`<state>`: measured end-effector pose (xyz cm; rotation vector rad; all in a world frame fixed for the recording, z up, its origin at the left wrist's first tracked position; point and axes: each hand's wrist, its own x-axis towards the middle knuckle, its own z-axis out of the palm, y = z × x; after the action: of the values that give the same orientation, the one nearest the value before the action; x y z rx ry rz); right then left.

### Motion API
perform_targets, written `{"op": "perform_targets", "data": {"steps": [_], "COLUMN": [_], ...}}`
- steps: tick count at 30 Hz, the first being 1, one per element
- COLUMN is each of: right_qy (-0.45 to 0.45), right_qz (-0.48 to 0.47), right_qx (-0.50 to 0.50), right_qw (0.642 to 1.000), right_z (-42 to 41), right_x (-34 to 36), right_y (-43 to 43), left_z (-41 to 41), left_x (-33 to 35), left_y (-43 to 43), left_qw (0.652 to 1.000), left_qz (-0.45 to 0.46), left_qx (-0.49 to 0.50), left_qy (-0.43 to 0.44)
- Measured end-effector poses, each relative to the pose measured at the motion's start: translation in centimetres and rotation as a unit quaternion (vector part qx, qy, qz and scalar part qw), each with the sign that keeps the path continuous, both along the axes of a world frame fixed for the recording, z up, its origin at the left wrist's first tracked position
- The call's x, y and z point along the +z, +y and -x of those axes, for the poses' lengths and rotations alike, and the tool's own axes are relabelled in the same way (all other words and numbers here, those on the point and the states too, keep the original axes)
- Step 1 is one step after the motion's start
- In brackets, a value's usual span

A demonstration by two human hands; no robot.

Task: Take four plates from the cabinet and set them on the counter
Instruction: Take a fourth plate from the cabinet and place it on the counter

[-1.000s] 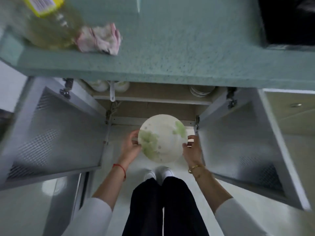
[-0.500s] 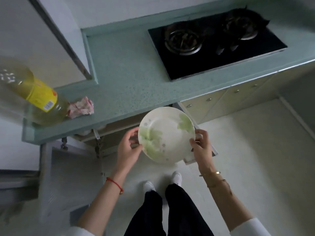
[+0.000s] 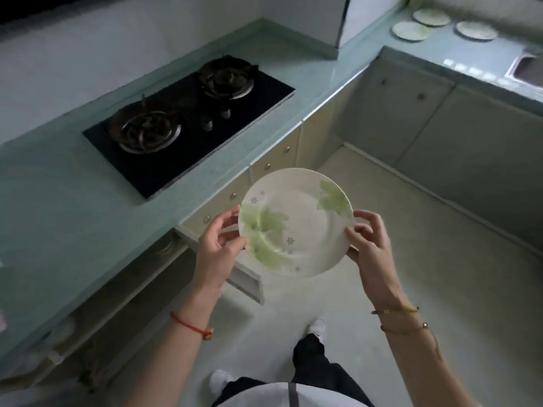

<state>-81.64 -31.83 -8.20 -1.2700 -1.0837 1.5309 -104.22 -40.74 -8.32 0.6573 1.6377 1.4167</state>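
Observation:
I hold a white plate with green leaf prints (image 3: 295, 221) level in front of me, above the floor beside the counter. My left hand (image 3: 219, 248) grips its left rim and my right hand (image 3: 368, 245) grips its right rim. Three similar plates lie on the far counter (image 3: 446, 48) at the top right: one (image 3: 411, 30) nearest, one (image 3: 430, 16) behind it, one (image 3: 476, 30) to the right. The open cabinet (image 3: 176, 254) sits under the counter at my left, its inside hidden.
A black two-burner gas hob (image 3: 188, 118) is set into the green counter (image 3: 58, 207) on my left. A sink (image 3: 526, 69) shows at the right edge. Cabinet fronts line the corner, and an open door (image 3: 246, 280) juts out below the plate.
I have risen and turned right with the plate, from crouching at the open cabinet to facing the kitchen corner. The three plates on the far counter have come into view.

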Motion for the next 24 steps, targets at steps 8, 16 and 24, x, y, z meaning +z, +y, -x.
{"op": "perform_targets", "data": {"steps": [8, 16, 24], "right_qy": [-0.004, 0.0, 0.002], "right_qz": [-0.027, -0.023, -0.016], "right_qx": [-0.08, -0.16, -0.211], "right_qw": [0.996, 0.987, 0.977], "right_z": [-12.3, -18.9, -22.6], "right_x": [2.5, 2.1, 0.8], "right_y": [10.4, 20.1, 33.5], "left_z": [-11.3, -17.4, -21.1], "left_x": [2.0, 2.3, 1.2], "left_y": [14.7, 28.0, 44.4], "left_qw": [0.996, 0.989, 0.979], "left_qz": [-0.05, -0.063, -0.064], "left_qx": [-0.059, -0.132, -0.193], "left_qy": [-0.041, -0.037, -0.03]}}
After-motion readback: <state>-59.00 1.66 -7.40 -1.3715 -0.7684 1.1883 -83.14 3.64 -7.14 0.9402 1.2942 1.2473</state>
